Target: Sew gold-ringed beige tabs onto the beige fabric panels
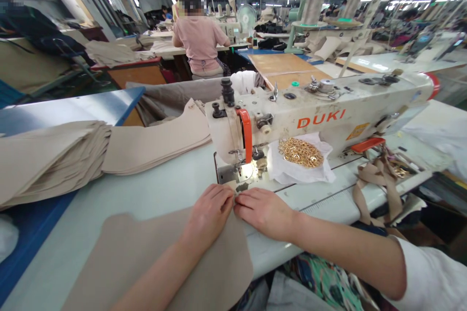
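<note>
A large beige fabric panel (156, 252) lies on the machine table and reaches up to the needle area of a white sewing machine (280, 116). My left hand (211, 211) pinches the panel's upper edge just in front of the presser foot (242, 163). Fingertip to fingertip with it, my right hand (264, 211) closes on the same edge from the right. Whatever small piece may sit between the fingers is hidden. The lamp lights the needle plate (229, 175) right behind both hands.
Stacks of cut beige pieces (54, 155) lie at the left. Gold metal rings (301, 152) sit on a white cloth (324, 172) by the machine. Beige strips (381, 187) hang at the right. A person in a pink shirt (199, 39) sits ahead.
</note>
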